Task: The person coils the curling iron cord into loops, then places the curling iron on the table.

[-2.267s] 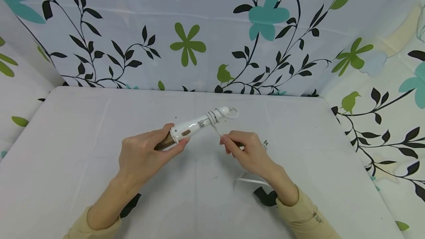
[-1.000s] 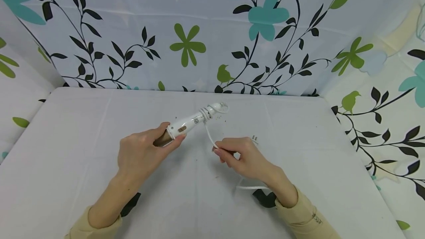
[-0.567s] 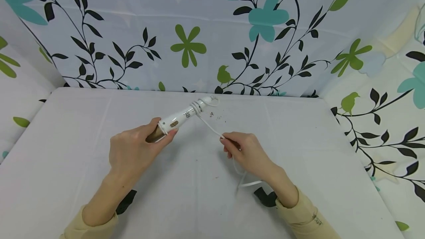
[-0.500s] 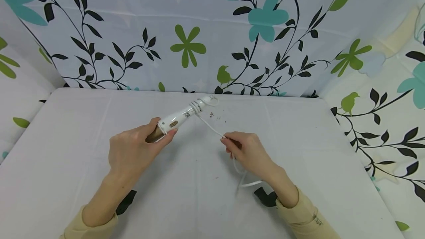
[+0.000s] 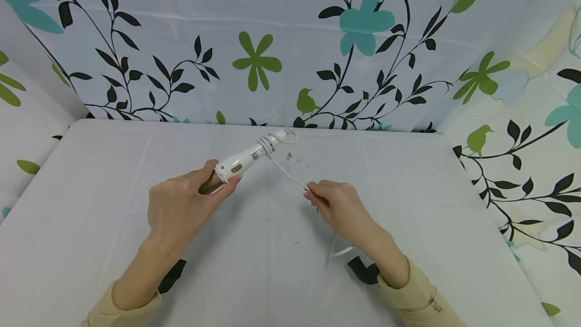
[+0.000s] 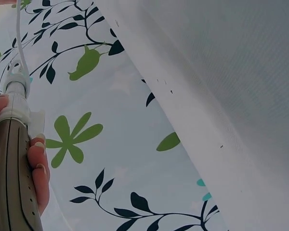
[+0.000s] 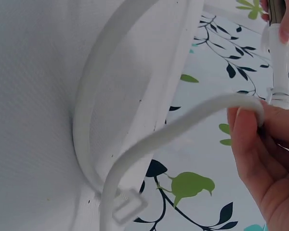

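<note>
My left hand [image 5: 181, 206] grips the brown barrel of a white-and-brown hair iron [image 5: 245, 159], which slants up and away to the right above the table. Brown casing [image 6: 12, 173] with rows of small dots fills the lower left of the left wrist view. Several turns of white power cord [image 5: 287, 172] wrap the far end of the white handle. From these turns the cord runs to my right hand [image 5: 342, 208], where thumb and fingers pinch it. In the right wrist view, more cord [image 7: 178, 126] hangs in a long loop below the fingers.
A white cloth covers the table [image 5: 272, 276], with small dark specks [image 5: 290, 156] near the iron's far end. Behind it hangs a leaf-and-flower printed curtain [image 5: 204, 4]. Black straps [image 5: 363, 270] show beneath both wrists.
The hair iron and left hand have shifted left and slightly back. The cord stretch between the iron and right hand has lengthened. Plug prongs seen earlier behind the right hand no longer show.
</note>
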Demonstrator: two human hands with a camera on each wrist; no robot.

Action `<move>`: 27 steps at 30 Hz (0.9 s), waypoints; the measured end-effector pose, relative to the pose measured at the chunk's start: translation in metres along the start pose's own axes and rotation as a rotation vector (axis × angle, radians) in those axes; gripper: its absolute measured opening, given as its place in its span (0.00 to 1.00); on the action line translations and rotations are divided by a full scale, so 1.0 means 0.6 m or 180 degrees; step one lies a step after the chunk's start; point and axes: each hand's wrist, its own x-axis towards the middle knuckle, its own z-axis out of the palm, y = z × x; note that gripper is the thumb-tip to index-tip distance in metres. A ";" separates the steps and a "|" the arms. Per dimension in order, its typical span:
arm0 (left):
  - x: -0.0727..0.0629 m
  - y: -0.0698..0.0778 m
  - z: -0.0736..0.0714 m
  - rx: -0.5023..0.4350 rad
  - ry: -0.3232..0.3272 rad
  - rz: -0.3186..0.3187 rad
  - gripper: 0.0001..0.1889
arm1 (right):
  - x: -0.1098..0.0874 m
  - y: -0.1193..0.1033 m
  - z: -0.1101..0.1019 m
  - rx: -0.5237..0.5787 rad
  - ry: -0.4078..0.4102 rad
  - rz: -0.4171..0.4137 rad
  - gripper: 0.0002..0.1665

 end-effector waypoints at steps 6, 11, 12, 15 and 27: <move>-0.001 -0.001 0.001 0.0013 -0.0011 0.0007 0.19 | 0.000 0.001 0.000 -0.0278 -0.0063 -0.0308 0.11; -0.003 -0.002 0.001 0.0067 -0.0088 -0.0007 0.20 | -0.001 0.001 -0.002 -0.0331 -0.0087 -0.0694 0.13; -0.003 -0.002 0.001 0.0083 -0.0117 -0.0013 0.20 | -0.001 0.001 -0.003 -0.0365 -0.0068 -0.0796 0.13; -0.003 -0.002 0.001 0.0130 -0.0184 -0.0003 0.21 | -0.001 -0.003 -0.004 -0.0453 -0.0053 -0.1065 0.13; -0.001 0.007 -0.002 0.0065 -0.0279 0.0191 0.21 | -0.003 -0.021 -0.016 -0.0139 0.0083 -0.1525 0.20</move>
